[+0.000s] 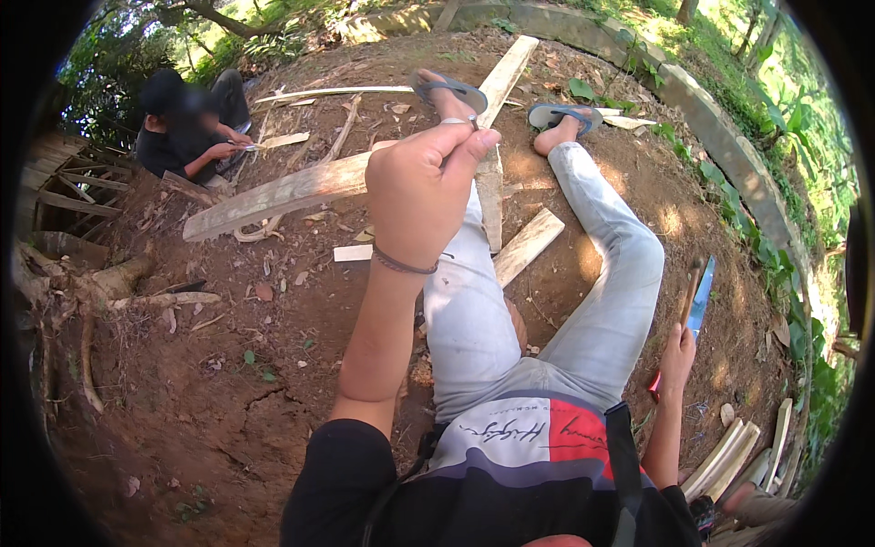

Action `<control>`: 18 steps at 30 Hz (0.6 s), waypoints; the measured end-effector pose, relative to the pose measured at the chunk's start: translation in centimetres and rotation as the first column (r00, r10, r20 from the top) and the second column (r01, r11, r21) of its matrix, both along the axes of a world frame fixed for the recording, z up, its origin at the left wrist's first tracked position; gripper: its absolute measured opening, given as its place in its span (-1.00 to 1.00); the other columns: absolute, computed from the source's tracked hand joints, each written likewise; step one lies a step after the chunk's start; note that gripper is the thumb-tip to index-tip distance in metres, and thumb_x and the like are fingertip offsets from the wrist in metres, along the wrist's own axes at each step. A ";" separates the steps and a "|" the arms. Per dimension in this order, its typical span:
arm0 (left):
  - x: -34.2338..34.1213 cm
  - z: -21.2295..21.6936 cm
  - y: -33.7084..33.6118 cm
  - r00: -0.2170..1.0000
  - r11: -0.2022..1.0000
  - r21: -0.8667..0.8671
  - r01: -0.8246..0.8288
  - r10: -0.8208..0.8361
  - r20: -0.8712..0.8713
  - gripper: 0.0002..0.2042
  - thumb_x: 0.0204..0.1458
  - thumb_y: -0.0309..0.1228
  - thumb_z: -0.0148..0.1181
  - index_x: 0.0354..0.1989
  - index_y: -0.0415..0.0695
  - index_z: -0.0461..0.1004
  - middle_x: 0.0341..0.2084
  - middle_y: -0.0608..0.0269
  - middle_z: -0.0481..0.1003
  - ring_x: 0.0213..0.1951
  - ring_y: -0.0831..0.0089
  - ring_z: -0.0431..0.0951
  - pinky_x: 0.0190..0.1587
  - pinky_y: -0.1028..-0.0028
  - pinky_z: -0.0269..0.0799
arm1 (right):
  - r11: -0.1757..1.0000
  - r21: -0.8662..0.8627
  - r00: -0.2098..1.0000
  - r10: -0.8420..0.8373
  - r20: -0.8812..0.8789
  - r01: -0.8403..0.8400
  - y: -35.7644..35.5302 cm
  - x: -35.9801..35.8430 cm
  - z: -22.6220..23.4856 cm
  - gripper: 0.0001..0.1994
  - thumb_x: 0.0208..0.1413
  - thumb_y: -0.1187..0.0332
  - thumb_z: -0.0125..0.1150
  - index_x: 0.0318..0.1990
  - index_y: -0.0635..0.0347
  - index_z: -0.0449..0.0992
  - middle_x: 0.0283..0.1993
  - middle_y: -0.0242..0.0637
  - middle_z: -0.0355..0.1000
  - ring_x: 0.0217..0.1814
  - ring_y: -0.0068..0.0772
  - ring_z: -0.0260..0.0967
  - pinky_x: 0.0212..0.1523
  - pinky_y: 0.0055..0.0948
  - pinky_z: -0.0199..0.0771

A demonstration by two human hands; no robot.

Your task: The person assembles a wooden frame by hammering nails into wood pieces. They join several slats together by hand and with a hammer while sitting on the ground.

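Observation:
My left hand (424,187) is raised over my knee, thumb and forefinger pinched on a small dark nail-like piece (473,120). Low at my right side, my right hand (675,360) is closed round the wooden handle of a tool (693,287); its dark upper end is too small to tell apart. Just behind that hand is a saw with a shiny blue-tinted blade (703,296) and a red handle (654,383), seemingly on the ground. Beyond my left hand a long wooden plank (273,201) meets another plank (508,77) between my feet, their joint hidden by my arm.
A short board (530,246) lies between my legs. To the left another person (191,132) squats, holding a pale strip of wood (283,140). Cut wood pieces (725,460) lie at lower right. A low concrete edge (720,137) borders the dirt; roots (100,283) stand at left.

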State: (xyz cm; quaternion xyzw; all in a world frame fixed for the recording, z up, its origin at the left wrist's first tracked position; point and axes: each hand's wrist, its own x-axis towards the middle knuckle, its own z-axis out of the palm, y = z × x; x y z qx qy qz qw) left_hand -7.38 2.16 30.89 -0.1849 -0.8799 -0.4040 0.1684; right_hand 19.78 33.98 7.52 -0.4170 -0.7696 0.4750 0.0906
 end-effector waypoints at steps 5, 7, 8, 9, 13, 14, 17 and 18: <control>-0.1 -0.1 0.0 0.996 0.998 -0.059 0.025 -0.030 -0.088 -0.76 -0.01 -0.27 0.29 -0.55 -0.19 0.50 -0.71 0.07 0.39 -0.64 0.11 0.41 -0.56 0.32 0.24 | 0.950 -0.035 0.929 0.296 -0.225 -0.311 -1.5 -7.3 12.3 -0.68 0.34 0.13 -0.06 -0.15 0.23 0.43 -0.55 -0.58 0.14 -0.58 -0.76 0.04 -0.58 -0.64 0.05; -0.1 0.2 -0.2 0.995 0.994 -0.106 0.026 -0.036 -0.095 -0.76 0.00 -0.27 0.28 -0.55 -0.19 0.50 -0.70 0.07 0.40 -0.63 0.11 0.42 -0.56 0.31 0.25 | 0.869 0.087 0.826 0.490 -0.279 -0.486 -2.4 -9.4 15.4 -0.68 0.35 0.15 -0.09 -0.08 0.25 0.42 -0.56 -0.63 0.11 -0.63 -0.82 0.01 -0.64 -0.71 0.00; -0.1 0.1 -0.1 0.995 0.994 -0.102 0.025 -0.034 -0.089 -0.76 0.00 -0.27 0.27 -0.55 -0.19 0.50 -0.70 0.08 0.41 -0.63 0.10 0.43 -0.56 0.30 0.26 | 0.849 0.088 0.802 0.523 -0.288 -0.522 -3.2 -10.1 17.0 -0.64 0.35 0.12 -0.09 -0.10 0.27 0.44 -0.56 -0.60 0.13 -0.60 -0.78 0.03 -0.60 -0.68 0.03; -0.1 0.1 -0.2 0.996 0.994 -0.104 0.015 -0.024 -0.084 -0.76 0.00 -0.27 0.27 -0.54 -0.19 0.51 -0.69 0.08 0.42 -0.62 0.10 0.44 -0.55 0.30 0.27 | 0.822 0.085 0.772 0.560 -0.301 -0.563 -4.4 -10.9 18.3 -0.61 0.34 0.08 -0.10 -0.11 0.29 0.45 -0.56 -0.57 0.15 -0.57 -0.74 0.06 -0.56 -0.64 0.06; -0.3 -0.4 0.1 0.993 0.998 -0.060 0.004 -0.011 -0.115 -0.77 0.00 -0.26 0.27 -0.52 -0.18 0.53 -0.68 0.08 0.43 -0.61 0.09 0.45 -0.54 0.27 0.29 | 0.742 -0.004 0.706 0.635 -0.314 -0.670 -6.7 -12.5 21.5 -0.57 0.33 0.04 -0.09 -0.13 0.30 0.45 -0.58 -0.52 0.18 -0.55 -0.71 0.10 -0.52 -0.61 0.11; -0.3 -0.3 0.0 0.995 0.999 -0.052 0.006 -0.011 -0.102 -0.78 0.00 -0.26 0.27 -0.51 -0.17 0.54 -0.68 0.07 0.43 -0.61 0.09 0.45 -0.54 0.26 0.30 | 0.732 -0.006 0.698 0.648 -0.306 -0.681 -6.9 -12.7 21.9 -0.58 0.33 0.05 -0.09 -0.13 0.30 0.45 -0.58 -0.51 0.19 -0.55 -0.69 0.11 -0.51 -0.59 0.13; -0.4 -0.2 -0.1 0.996 0.999 -0.053 0.010 -0.014 -0.083 -0.79 -0.01 -0.25 0.27 -0.50 -0.15 0.56 -0.68 0.07 0.43 -0.60 0.09 0.46 -0.54 0.26 0.31 | 0.701 0.040 0.666 0.693 -0.275 -0.712 -7.3 -13.3 23.2 -0.60 0.33 0.08 -0.09 -0.13 0.32 0.44 -0.58 -0.45 0.21 -0.55 -0.63 0.17 -0.50 -0.53 0.19; -0.4 -0.3 -0.2 0.996 0.998 -0.070 0.009 -0.016 -0.091 -0.79 -0.01 -0.25 0.27 -0.50 -0.13 0.56 -0.68 0.07 0.43 -0.60 0.10 0.46 -0.54 0.27 0.31 | 0.688 0.090 0.650 0.714 -0.259 -0.720 -7.5 -13.5 23.8 -0.61 0.33 0.11 -0.09 -0.12 0.33 0.44 -0.59 -0.41 0.23 -0.55 -0.58 0.19 -0.50 -0.50 0.21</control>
